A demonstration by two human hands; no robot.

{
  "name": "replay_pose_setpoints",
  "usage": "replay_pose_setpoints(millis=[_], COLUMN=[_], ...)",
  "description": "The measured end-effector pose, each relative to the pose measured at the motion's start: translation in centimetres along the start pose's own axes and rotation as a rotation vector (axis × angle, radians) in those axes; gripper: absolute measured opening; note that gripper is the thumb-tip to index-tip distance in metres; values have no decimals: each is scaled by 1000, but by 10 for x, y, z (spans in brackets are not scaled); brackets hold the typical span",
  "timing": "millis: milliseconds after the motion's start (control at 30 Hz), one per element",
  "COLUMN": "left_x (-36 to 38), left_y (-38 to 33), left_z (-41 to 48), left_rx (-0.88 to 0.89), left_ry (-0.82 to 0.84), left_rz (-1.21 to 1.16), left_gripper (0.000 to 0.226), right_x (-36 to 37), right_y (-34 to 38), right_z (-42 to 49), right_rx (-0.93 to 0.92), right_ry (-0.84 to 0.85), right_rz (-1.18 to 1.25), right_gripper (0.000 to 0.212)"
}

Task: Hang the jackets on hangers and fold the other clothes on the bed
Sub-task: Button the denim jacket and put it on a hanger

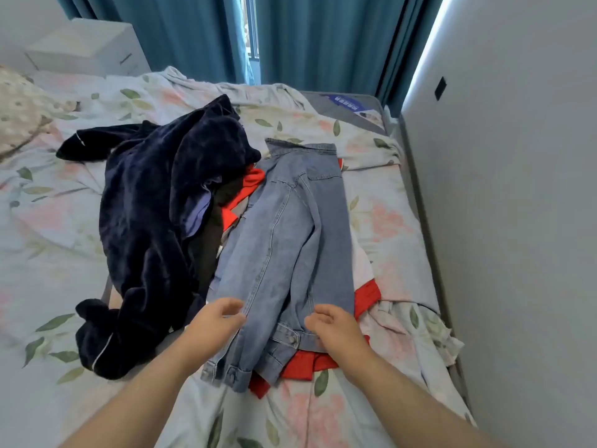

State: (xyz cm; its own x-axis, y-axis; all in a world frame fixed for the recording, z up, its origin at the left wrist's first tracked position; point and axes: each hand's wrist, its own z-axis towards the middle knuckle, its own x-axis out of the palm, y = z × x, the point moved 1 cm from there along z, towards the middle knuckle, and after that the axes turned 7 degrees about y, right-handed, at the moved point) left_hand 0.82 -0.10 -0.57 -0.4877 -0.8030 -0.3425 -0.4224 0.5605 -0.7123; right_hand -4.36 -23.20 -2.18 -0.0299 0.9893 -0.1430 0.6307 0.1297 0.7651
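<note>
On a bed dressed in a floral sheet, we found a light-blue denim jacket lying folded lengthwise, its collar toward the teal curtains and its buttoned hem nearest the person. One sleeve lay down along its left side, with the cuff at the near left corner. The jacket rested on a red garment, which showed at its near edge and along both sides.

The left hand was at the jacket's left edge, fingers loosely curled with the thumb apart from them, gripping nothing. The right hand was over the hem on the right side, likewise half-curled and holding nothing. From this angle we could not tell whether either hand's fingertips touched the denim.

Just left of the jacket sprawled a dark navy velvet garment, unfolded, with a black piece of clothing tucked between the two. A patterned pillow sat at the far left, and a white nightstand stood behind the bed.
</note>
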Motion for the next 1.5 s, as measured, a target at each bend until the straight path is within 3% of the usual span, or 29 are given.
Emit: replay_pose_setpoints(millis=[167, 400, 467, 600, 700, 900, 1000, 1200, 1333, 1433, 1500], left_x=[-6, 0, 1, 4, 18, 50, 56, 60, 72, 94, 112], left_y=[43, 84, 91, 90, 85, 93, 89, 59, 41, 51, 63], left_z=[69, 116, 119, 105, 89, 35, 13, 5, 7, -6, -19], left_rx=[-24, -4, 35, 138, 149, -141, -116, 26, -69, -115, -151], left_ry=[-150, -248, -279, -295, -224, 111, 75, -211, -180, -39, 74], left_rz=[65, 76, 102, 74, 14, -261, -353, -235, -361, -366, -303], left_gripper=[61, 47, 33, 10, 17, 14, 8, 62, 109, 91, 71], right_x=[39, 75, 76, 67, 58, 42, 40, 35, 15, 0, -8], right_y=[-11, -19, -22, -22, -23, -45, -61, -90, -99, -104, -110], right_z=[60, 116, 125, 128, 111, 49, 13, -64, -108, -131, -138], right_rx=[-70, -93, -52, -97, -122, 45, 99, 118, 192, 273, 313], right_ry=[-23, -177, -213, -215, -189, 23, 144, 418, 642, 831, 888], right_rz=[-22, -159, -205, -245, -174, 88, 81, -20, -206, -273, -363], right_gripper=[61, 79, 65, 8, 20, 12, 19, 29, 31, 22, 32])
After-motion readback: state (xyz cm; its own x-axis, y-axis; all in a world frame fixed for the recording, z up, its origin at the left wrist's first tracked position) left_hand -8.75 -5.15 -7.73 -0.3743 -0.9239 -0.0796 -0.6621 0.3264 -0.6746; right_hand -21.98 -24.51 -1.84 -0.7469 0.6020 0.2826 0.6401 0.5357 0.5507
